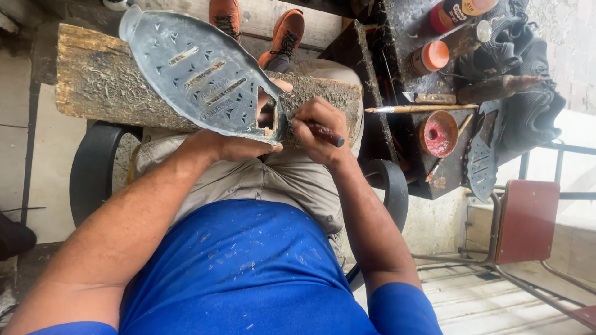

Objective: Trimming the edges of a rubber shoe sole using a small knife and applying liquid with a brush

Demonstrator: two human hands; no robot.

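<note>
Grey metal fish (198,77) lying on a rough wooden block (93,80) across the lap, long axis running from upper left to lower right, narrow nose end at upper left near the block's far corner, forked tail end at lower right by the hands. Three long slots down its middle, many small triangular cut-outs around them.

Left hand (233,146) clamped on the fish at its tail edge, fingers wrapped underneath, thumb side hidden by the metal. Right hand (320,127) closed around a dark-handled tool (323,133), tip touching the tail notch. Hands just beside each other, not touching.

Two orange shoes (279,37) beyond the block. Blue shirt with pale paint flecks and beige trousers below.

To the right, a dark worktop (403,142) stained with paint. On it: one red bottle (456,12) with a yellow cap and a pale label band, lying near the top edge; one small jar with an orange lid (431,56) just below it; one round red-stained bowl (437,133) lower down; one long brush (422,108) lying flat between jar and bowl. A second grey metal fish (481,155) standing at the worktop's right edge, long axis roughly vertical. Black bag (528,93) beside it. One red-seated metal chair (528,220) at lower right.
</note>
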